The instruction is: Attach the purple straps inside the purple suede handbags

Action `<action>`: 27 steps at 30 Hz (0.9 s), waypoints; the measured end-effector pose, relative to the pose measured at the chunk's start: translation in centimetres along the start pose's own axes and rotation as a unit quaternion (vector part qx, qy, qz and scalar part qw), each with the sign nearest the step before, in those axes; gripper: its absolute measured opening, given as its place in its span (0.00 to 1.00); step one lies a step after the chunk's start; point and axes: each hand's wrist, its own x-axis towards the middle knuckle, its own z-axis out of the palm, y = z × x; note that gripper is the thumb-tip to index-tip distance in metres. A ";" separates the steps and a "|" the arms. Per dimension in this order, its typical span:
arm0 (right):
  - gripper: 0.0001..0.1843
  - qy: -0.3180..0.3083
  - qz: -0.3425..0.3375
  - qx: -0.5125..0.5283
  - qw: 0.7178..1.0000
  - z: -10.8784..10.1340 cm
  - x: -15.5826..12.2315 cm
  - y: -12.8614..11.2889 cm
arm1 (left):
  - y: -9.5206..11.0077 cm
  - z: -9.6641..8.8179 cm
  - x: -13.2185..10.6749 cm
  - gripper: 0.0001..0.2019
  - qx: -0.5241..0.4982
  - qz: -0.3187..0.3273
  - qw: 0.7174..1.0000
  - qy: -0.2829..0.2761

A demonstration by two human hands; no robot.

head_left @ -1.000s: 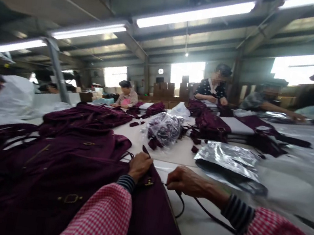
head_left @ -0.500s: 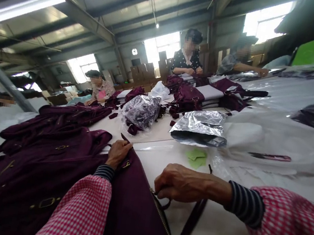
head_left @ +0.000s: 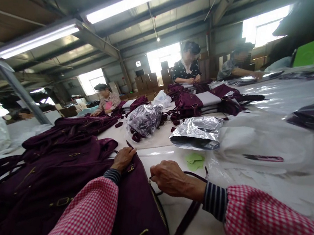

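A dark purple bag (head_left: 133,209) with brass-coloured buckles lies before me, its zipper (head_left: 161,211) running along the right edge. My left hand (head_left: 123,159) is closed on the bag's far corner, close to a small buckle. At the zipper's far part, my right hand (head_left: 167,177) pinches the zipper pull (head_left: 150,179), which shows only as a small bit of metal at the fingertips. A thin purple strap (head_left: 186,221) hangs off the bag's right side, below my right wrist. More purple bags (head_left: 47,167) lie heaped to the left, against the one I hold.
Ahead are a clear plastic bag of purple pieces (head_left: 144,119), a silver foil bag (head_left: 198,132) and green paper slips (head_left: 194,161). Thread snips (head_left: 264,158) lie on white plastic at right. Stacked purple bags (head_left: 189,102) stand farther off, where several people work across the table.
My right hand has moved a little away from me along the zipper, closer to my left hand. My left hand keeps its hold on the corner, while the whole view has shifted slightly.
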 end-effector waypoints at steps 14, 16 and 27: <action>0.18 0.081 -0.068 -0.058 0.993 -3.0 -5.4 -1.0 | 8.8 -7.6 -23.8 0.10 -0.068 0.499 0.857 0.109; 0.13 0.088 -0.093 -0.001 0.992 -3.4 -6.5 -1.9 | 10.9 -5.4 -26.8 0.07 -0.056 0.544 0.813 0.200; 0.07 0.022 -0.117 0.011 0.993 0.0 -7.6 -0.4 | 12.8 -1.2 -27.0 0.15 -0.077 0.541 0.802 0.240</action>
